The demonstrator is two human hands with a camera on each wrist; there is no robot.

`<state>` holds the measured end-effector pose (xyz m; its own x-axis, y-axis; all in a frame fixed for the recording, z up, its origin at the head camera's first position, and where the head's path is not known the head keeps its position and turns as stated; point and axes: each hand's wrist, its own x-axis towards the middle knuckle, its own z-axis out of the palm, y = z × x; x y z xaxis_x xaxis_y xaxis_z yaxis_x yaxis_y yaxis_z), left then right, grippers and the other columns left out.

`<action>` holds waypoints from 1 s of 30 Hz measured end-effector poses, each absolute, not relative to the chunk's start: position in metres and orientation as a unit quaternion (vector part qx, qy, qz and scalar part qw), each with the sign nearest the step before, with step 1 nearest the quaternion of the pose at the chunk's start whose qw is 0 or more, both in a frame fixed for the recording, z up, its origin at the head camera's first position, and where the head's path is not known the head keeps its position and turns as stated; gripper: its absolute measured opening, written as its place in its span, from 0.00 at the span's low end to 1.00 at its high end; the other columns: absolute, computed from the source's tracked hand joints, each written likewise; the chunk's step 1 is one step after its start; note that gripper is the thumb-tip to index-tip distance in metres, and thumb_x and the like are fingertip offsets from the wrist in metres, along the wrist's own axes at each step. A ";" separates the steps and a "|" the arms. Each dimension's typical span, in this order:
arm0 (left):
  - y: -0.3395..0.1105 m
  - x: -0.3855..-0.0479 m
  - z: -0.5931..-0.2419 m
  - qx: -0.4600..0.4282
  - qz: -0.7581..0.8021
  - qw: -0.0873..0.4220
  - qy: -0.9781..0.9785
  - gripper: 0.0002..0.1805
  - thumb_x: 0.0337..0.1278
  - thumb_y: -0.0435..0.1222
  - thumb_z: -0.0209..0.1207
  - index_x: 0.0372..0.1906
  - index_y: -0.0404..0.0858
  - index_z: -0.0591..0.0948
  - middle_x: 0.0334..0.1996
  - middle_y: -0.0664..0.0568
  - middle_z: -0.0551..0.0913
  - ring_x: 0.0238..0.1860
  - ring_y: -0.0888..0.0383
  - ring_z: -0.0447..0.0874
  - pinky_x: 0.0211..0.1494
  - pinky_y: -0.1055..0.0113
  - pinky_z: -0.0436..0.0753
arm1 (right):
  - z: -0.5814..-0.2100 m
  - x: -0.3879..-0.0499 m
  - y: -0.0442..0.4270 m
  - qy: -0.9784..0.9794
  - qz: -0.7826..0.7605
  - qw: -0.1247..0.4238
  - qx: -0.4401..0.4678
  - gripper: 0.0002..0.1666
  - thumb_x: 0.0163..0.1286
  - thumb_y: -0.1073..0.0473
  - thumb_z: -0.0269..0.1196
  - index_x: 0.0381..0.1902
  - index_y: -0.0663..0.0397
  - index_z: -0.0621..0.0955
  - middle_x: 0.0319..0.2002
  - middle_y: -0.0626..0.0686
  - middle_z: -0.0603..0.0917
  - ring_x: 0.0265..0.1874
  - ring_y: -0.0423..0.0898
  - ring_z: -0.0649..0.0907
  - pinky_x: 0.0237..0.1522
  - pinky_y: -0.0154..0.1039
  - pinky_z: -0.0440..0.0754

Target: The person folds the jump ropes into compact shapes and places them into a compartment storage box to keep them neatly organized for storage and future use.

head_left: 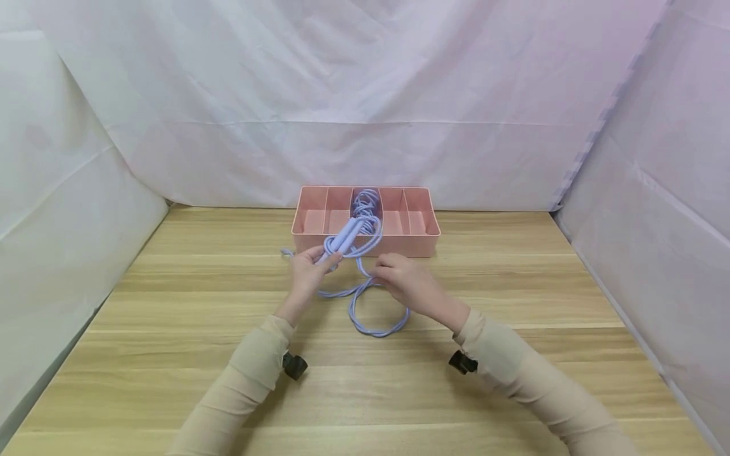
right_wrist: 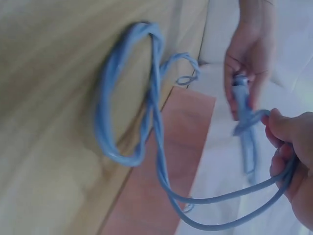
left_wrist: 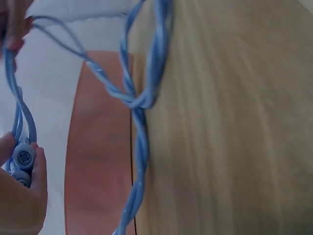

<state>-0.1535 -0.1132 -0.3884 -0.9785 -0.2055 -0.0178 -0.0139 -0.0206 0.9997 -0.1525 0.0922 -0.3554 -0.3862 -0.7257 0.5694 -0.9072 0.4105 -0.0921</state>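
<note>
My left hand (head_left: 308, 273) grips the two pale-blue handles of a jump rope (left_wrist: 23, 155) side by side, their far ends pointing up towards the box. Part of the cord is looped around the handles. With thumb and fingers, my right hand (right_wrist: 298, 152) pinches the cord just beside them, and two strands run through its curled fingers. The rest of the twisted cord (head_left: 355, 311) hangs down and lies in a loop on the table, below and between the hands. In the head view, the right fingertips are partly hidden.
Behind the hands stands a pink divided box (head_left: 399, 246) with several compartments. Its middle compartment holds another coiled blue cord (head_left: 365, 200). The wooden table (head_left: 171, 304) is bordered by white cloth walls (head_left: 365, 152) at the back and sides.
</note>
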 end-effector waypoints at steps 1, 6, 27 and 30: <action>-0.112 -0.153 -0.391 0.062 -0.685 0.076 -0.722 0.16 0.47 0.29 0.63 0.42 0.24 0.78 0.31 0.39 0.84 0.24 0.65 0.79 0.32 0.74 0.81 | -0.352 -0.153 0.091 -0.805 0.187 0.228 0.516 0.08 0.50 0.67 0.68 0.31 0.56 0.83 0.29 0.49 0.78 0.28 0.43 0.76 0.28 0.31 0.77; -0.107 -0.148 -0.395 -0.046 -0.560 0.091 -0.822 0.17 0.44 0.32 0.66 0.41 0.27 0.81 0.33 0.38 0.84 0.28 0.58 0.80 0.31 0.72 0.80 | -0.337 -0.161 0.089 -0.802 0.130 0.203 0.547 0.05 0.52 0.63 0.68 0.28 0.53 0.83 0.28 0.47 0.77 0.27 0.42 0.76 0.26 0.30 0.77; -0.101 -0.131 -0.364 -0.322 -0.449 -0.044 -0.833 0.09 0.48 0.33 0.64 0.37 0.34 0.84 0.30 0.51 0.85 0.23 0.68 0.74 0.27 0.76 0.75 | -0.328 -0.207 0.101 -0.741 0.391 -0.096 0.538 0.05 0.59 0.67 0.62 0.31 0.60 0.84 0.25 0.50 0.79 0.25 0.41 0.72 0.27 0.32 0.72; -0.100 -0.129 -0.365 -0.306 -0.530 -0.065 -0.789 0.11 0.47 0.29 0.63 0.38 0.30 0.83 0.31 0.46 0.85 0.25 0.69 0.76 0.28 0.75 0.78 | -0.335 -0.211 0.103 -0.720 0.466 -0.159 0.489 0.06 0.59 0.69 0.61 0.33 0.65 0.84 0.28 0.55 0.83 0.29 0.42 0.76 0.31 0.33 0.75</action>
